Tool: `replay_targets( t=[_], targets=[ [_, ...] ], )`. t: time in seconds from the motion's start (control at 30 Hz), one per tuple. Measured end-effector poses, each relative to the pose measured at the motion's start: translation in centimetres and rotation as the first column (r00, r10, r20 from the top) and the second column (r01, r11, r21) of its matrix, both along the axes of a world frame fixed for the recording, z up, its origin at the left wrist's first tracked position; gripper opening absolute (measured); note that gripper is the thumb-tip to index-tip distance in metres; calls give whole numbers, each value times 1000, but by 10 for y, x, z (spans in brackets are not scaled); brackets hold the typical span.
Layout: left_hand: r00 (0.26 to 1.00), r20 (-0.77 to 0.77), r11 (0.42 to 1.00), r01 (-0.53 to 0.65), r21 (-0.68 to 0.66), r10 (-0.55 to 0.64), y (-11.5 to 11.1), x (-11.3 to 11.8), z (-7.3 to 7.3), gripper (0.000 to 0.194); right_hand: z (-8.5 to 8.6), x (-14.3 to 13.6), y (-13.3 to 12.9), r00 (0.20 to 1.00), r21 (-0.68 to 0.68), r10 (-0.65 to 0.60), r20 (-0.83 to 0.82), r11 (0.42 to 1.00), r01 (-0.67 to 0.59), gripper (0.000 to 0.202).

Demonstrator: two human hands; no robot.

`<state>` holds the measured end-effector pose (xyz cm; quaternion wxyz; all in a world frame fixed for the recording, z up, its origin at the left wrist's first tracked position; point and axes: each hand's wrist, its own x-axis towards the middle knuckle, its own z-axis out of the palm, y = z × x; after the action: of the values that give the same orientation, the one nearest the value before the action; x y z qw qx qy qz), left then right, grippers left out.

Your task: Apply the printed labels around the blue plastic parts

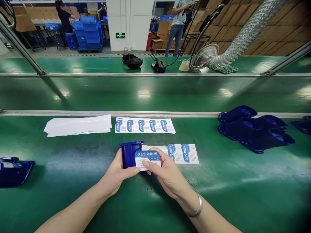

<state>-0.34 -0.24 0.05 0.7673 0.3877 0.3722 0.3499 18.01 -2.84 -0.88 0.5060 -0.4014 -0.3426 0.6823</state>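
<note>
My left hand is closed around a dark blue plastic housing, held just above the green table. Between the fingers of my right hand is a blue-and-white label printed "DC52Q-5000L/H". The label lies over the housing's right part; whether it is stuck down I cannot tell. My left thumb reaches its lower left corner. Behind my right hand lies a partly used label sheet, with two labels showing. Farther back is a fuller label sheet.
White backing strips lie at back left. Several blue housings stand at right, and another labelled housing sits at the left edge. A metal rail borders the work surface. Beyond are a soldering stand and a duct.
</note>
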Motion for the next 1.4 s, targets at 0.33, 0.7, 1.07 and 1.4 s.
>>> replay_targets(
  t=[0.33,0.7,1.07,1.4],
  targets=[
    [1000,10,1000,-4,1,4,0,1,2,64,2,0,0,1000,-13,-12,0,1000,12,34],
    [1000,18,1000,-23,-21,23,0,1,2,64,0,-2,0,1000,-14,-27,7,1000,27,32],
    [986,-44,976,-165,-143,161,-2,6,0,50,0,-14,-6,999,-4,-1,54,1000,1,37],
    [998,61,999,26,-40,-23,-3,2,1,80,7,-2,6,999,81,-33,6,996,33,36]
  ],
)
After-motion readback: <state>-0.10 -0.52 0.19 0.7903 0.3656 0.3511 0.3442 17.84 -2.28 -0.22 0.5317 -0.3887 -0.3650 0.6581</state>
